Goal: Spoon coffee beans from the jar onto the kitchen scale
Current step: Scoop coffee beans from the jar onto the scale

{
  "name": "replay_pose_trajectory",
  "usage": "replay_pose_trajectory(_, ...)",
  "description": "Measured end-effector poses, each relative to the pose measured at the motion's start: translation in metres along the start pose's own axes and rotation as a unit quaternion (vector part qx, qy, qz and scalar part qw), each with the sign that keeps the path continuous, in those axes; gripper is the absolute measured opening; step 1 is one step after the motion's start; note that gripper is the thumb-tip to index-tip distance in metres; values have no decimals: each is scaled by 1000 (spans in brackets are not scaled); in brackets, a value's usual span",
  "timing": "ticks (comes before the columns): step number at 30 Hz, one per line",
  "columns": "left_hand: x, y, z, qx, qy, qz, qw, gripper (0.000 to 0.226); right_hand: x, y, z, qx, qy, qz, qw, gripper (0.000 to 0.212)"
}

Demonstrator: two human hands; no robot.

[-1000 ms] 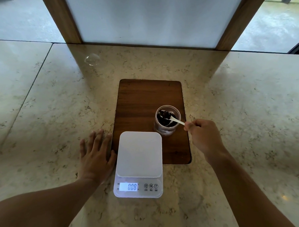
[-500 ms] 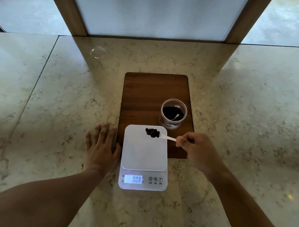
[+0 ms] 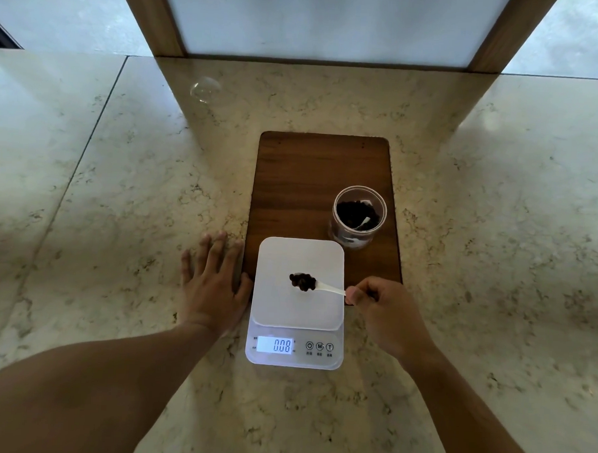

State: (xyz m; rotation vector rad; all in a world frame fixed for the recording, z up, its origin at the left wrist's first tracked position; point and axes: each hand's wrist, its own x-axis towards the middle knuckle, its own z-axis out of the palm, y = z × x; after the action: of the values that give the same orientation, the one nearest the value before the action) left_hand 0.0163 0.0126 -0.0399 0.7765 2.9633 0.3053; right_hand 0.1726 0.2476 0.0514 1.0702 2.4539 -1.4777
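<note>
A white kitchen scale (image 3: 280, 307) lies at the near end of a dark wooden board (image 3: 313, 179); its lit display reads 0.08. My right hand (image 3: 386, 312) pinches the handle of a small white spoon (image 3: 329, 288). The spoon's bowl, heaped with dark coffee beans (image 3: 302, 281), is over the middle of the scale platform. An open clear jar (image 3: 358, 215) with more beans stands on the board behind the scale's right corner. My left hand (image 3: 213, 280) lies flat on the counter, fingers spread, right beside the scale's left edge.
The marble counter (image 3: 121, 184) stretches wide on both sides, with a seam on the left. A small clear glass object (image 3: 205, 88) lies far left of the board. A wood-framed panel (image 3: 334, 22) rises along the counter's back edge.
The spoon left the jar loaded with beans and travelled toward me, from the scale's far edge to over its middle. My left hand stayed flat. The display still shows 0.08.
</note>
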Motion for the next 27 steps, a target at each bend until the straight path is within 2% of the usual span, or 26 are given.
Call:
replay_pose_trajectory(5,0,-1,1,0,-3,1,1000,65,0,2,2,-30,19,-33,999,27)
replay_pose_trajectory(17,0,-2,3,-7,1,-3,1000,64,-9,3,7,-52,102,-187,976,20)
replay_pose_trajectory(23,-1,-4,4,-2,4,0,1000,64,-6,-2,2,-46,138,-202,969,20)
replay_pose_trajectory(27,-1,-3,4,4,-2,2,1000,65,4,-11,-14,-42,210,-187,959,19)
